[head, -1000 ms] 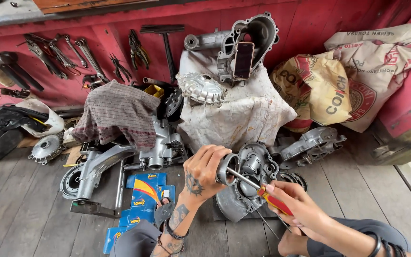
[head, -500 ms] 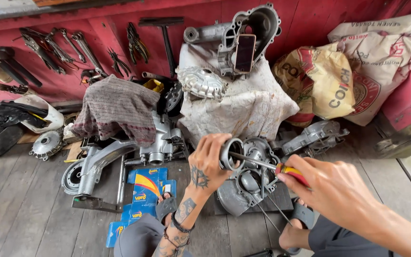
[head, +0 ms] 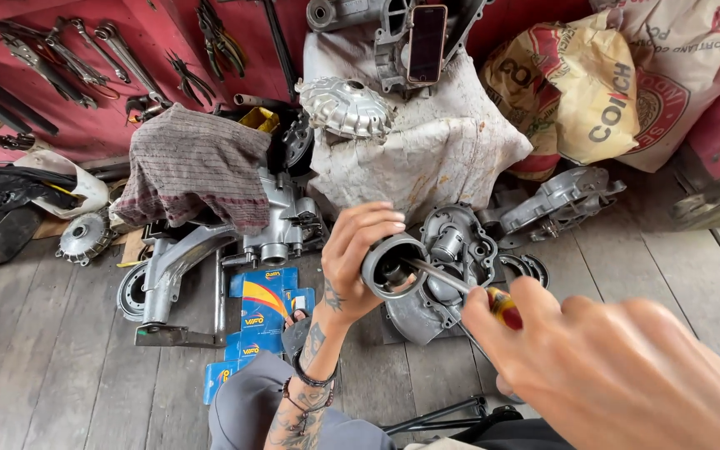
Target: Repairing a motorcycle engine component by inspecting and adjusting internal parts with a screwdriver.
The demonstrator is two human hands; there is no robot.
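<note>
Fingers of the left hand curled snugly round a short metal cylinder, held just below the centre of the frame with its open end toward the camera. Right hand, large and blurred at lower right, closed about the red-and-yellow handle of a screwdriver, thumb and forefinger pinched near the handle's front; slim shaft reaching up and left into the cylinder's bore. Directly behind the cylinder, a grey engine casing lying open-side up on the plank floor. Left of centre, a second engine block with a long cast arm stretching toward lower left, partly draped by a checked cloth. Blue cardboard boxes flat on the boards beside the tattooed left forearm. At upper centre, a finned metal fan and a dark phone propped on a casing, both atop a stained white sack. Printed paper sacks at upper right. Spanners and pliers laid out along the red wall at upper left.
</note>
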